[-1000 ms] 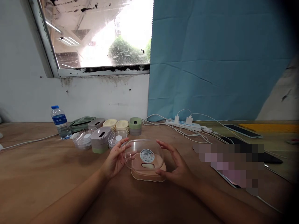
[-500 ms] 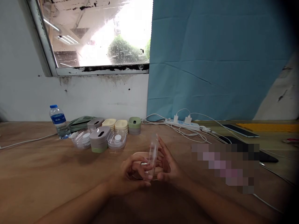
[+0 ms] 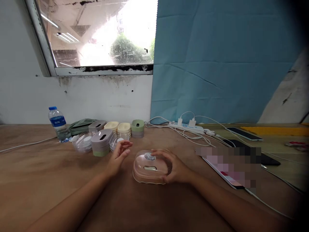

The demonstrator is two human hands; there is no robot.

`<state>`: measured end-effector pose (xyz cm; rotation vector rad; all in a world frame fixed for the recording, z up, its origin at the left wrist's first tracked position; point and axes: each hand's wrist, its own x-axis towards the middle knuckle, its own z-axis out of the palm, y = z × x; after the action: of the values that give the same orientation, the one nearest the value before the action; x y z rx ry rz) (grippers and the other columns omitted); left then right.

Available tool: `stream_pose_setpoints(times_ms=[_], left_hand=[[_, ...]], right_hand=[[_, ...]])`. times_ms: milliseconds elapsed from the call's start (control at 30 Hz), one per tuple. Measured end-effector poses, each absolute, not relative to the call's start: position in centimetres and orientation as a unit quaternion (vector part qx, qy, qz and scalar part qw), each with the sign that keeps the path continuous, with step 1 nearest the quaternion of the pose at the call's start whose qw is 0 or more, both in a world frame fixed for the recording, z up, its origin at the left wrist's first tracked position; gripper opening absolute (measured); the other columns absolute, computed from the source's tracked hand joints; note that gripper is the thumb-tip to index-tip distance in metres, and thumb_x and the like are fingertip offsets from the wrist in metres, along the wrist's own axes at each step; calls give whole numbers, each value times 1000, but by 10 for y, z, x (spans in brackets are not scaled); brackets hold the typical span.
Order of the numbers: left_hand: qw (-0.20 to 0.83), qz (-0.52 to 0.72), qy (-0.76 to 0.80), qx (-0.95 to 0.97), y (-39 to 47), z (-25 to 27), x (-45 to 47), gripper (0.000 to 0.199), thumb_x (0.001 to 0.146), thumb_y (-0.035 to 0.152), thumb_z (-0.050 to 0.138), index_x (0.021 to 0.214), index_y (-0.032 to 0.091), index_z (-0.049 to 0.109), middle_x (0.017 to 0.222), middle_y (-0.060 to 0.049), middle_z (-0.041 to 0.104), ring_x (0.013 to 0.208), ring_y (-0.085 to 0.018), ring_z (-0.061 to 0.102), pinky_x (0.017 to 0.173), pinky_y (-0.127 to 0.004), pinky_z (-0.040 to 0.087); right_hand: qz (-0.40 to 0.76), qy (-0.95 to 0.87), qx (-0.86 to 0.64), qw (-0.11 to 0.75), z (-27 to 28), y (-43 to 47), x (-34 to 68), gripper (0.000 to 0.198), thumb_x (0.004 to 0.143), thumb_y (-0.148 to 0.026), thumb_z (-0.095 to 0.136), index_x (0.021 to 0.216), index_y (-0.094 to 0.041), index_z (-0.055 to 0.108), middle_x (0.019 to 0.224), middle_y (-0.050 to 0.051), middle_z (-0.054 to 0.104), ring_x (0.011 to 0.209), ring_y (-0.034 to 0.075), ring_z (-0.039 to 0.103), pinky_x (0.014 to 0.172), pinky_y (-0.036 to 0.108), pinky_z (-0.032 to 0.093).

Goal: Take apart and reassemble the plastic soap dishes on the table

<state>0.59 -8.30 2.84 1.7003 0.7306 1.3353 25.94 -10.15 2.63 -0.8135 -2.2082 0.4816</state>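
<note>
A pink lidded box (image 3: 140, 170) with an oval slot in its top sits on the table in front of me. Over it is a clear plastic cover (image 3: 142, 154) bearing a round, speckled grey-white patch (image 3: 149, 156). Curved around the cover's right side is my right hand (image 3: 172, 166), thumb at the near edge and fingers at the top. My left hand (image 3: 120, 154) is off the box to the left, its fingers apart and slightly curled, holding nothing. It partly hides a clear container (image 3: 113, 141) behind it.
Lilac and green boxes (image 3: 101, 141), cream stacked containers (image 3: 124, 128), a clear tub (image 3: 82, 143), a green pouch (image 3: 80, 125) and a water bottle (image 3: 59, 125) stand at back left. A power strip (image 3: 193, 129) with cables and a partly blurred phone (image 3: 223, 172) lie to the right.
The clear cover, held upright between both hands before, is now down over the pink box. My left hand has let go and moved left; my right hand stays at the cover.
</note>
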Motion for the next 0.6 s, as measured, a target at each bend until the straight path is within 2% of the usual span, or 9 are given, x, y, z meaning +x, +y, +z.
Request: stream_pose_setpoints(times_ms=[100,200,333,600], left_hand=[[409,408,331,747,-81,28,3,34,78,32,52,111,22,48,121,-7,47,117,-23,39,99,-38,29],[381,338,311,802,-85,28,6,40,74,33,58,112,22,51,118,-6,50,114,-22,42,99,-36,30],[381,338,296,808,-85,25,10,41,72,32,60,111,19,52,113,-7,52,108,-20,47,96,-34,35],[473,335,302,757,-79,22,11,44,67,29,66,108,16,55,111,-10,55,101,-22,52,89,-36,41]], right_hand=[[177,-880,-304,319,21,-97,261,68,51,-33,73,113,-25,49,125,8,45,114,29,40,95,43,31],[201,-884,-301,295,19,-99,261,68,55,-37,72,118,-25,45,131,8,38,119,28,35,98,42,28],[255,-872,-321,267,20,-101,262,67,61,-38,68,121,-25,43,133,8,29,122,27,30,99,41,27],[297,-868,-309,252,18,-94,263,69,63,-43,66,124,-26,39,117,6,36,113,23,38,97,38,30]])
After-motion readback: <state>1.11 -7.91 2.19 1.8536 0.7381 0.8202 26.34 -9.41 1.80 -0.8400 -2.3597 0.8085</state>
